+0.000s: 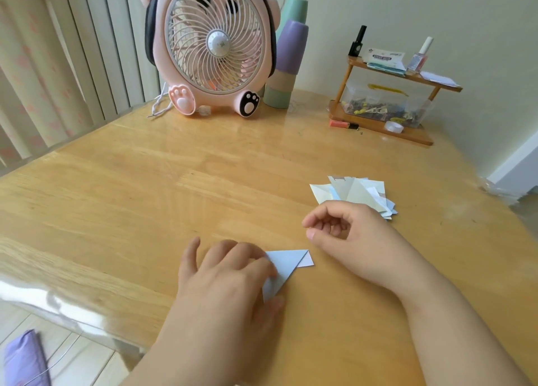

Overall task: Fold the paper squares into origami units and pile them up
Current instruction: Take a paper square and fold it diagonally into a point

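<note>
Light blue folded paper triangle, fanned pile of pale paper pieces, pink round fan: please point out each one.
Light blue folded paper triangle [286, 265]: head view, on its blue flap.
Fanned pile of pale paper pieces [359, 195]: head view, on the top sheet.
Pink round fan [217, 43]: head view, on its white centre hub.

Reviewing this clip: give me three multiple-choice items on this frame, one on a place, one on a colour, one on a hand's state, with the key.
1. Where is the paper pile?
A. beyond the right hand
B. under the fan
C. on the wooden shelf

2. What colour is the folded paper?
A. red
B. pale blue
C. black

3. What is the left hand doing?
A. hanging off the table
B. lifting the fan
C. pressing on the folded paper

Key: 1 A, the pile lies just past the right hand; 2 B, its faces look pale blue; 3 C, its fingers rest on the paper.
</note>
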### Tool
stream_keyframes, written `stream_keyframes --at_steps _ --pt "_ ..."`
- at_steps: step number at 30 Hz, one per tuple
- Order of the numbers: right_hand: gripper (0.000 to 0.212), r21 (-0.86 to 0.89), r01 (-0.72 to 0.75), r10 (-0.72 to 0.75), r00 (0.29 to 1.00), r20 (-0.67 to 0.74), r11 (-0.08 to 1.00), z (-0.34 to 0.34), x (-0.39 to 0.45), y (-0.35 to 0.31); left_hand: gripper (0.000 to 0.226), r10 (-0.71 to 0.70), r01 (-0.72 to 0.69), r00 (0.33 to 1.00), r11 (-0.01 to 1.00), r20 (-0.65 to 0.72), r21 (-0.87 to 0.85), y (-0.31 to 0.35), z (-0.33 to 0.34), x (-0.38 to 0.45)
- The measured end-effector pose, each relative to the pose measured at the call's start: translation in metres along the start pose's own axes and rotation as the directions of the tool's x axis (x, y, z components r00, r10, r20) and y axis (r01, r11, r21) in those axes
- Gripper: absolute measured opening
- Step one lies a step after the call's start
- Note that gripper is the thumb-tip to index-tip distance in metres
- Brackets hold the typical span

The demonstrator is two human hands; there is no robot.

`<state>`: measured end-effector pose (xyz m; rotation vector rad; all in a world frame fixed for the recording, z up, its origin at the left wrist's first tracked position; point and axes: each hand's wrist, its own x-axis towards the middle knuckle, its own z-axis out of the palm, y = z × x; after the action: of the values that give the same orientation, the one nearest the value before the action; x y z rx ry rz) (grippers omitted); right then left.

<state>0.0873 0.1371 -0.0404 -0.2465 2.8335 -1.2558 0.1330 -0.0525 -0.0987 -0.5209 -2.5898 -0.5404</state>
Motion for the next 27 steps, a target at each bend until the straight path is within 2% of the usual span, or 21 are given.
stream_keyframes --at_steps 4,7,9,11,12,14,17,19,21,23,27 --pt "0.011 -0.074 -0.026 0.036 0.989 0.140 0.997 -0.004 -0.002 0.003 0.014 0.115 -0.122 0.991 0.986 0.070 0.113 -0.002 -0.009 0.017" --pt "0.005 -0.060 -0.032 0.042 0.985 0.169 0.998 -0.007 -0.003 0.002 0.007 0.169 -0.188 0.975 0.973 0.142 0.136 0.002 -0.015 0.025" --pt "0.005 -0.051 -0.024 0.034 0.982 0.188 0.998 -0.006 -0.004 0.003 0.015 0.117 -0.136 0.979 0.985 0.168 0.104 0.002 -0.018 0.033" --pt "0.005 -0.039 -0.007 0.015 0.978 0.208 0.999 -0.002 -0.003 0.003 0.019 -0.031 0.028 0.990 0.999 0.135 0.020 0.003 -0.023 0.042" --pt "0.007 -0.015 0.002 0.001 0.979 0.205 1.000 -0.001 -0.003 0.002 0.017 -0.109 0.122 0.987 0.988 0.120 -0.100 0.004 -0.026 0.048" --pt "0.011 0.106 0.013 -0.030 0.988 0.155 0.994 -0.001 -0.002 0.000 0.015 -0.244 0.260 0.965 0.867 0.093 -0.426 0.000 -0.024 0.056" --pt "0.024 0.371 0.032 -0.063 0.995 0.071 0.928 -0.008 -0.001 -0.006 0.026 -0.400 0.349 0.906 0.523 0.138 -0.778 -0.002 -0.023 0.073" --pt "0.034 0.475 0.025 -0.067 0.995 0.073 0.880 -0.011 -0.002 -0.009 0.027 -0.460 0.365 0.861 0.261 0.217 -0.893 0.000 -0.021 0.084" --pt "0.038 0.513 0.026 -0.078 0.994 0.081 0.858 -0.010 -0.004 -0.011 0.025 -0.503 0.363 0.819 0.083 0.275 -0.928 0.005 -0.018 0.091" --pt "0.035 0.522 0.063 -0.113 0.992 0.064 0.851 -0.007 -0.005 -0.013 0.025 -0.499 0.352 0.813 0.013 0.299 -0.936 0.007 -0.015 0.093" --pt "0.039 0.573 0.106 -0.096 0.994 -0.048 0.813 -0.010 -0.002 -0.013 0.016 -0.432 0.317 0.859 0.028 0.274 -0.948 0.008 -0.011 0.089"
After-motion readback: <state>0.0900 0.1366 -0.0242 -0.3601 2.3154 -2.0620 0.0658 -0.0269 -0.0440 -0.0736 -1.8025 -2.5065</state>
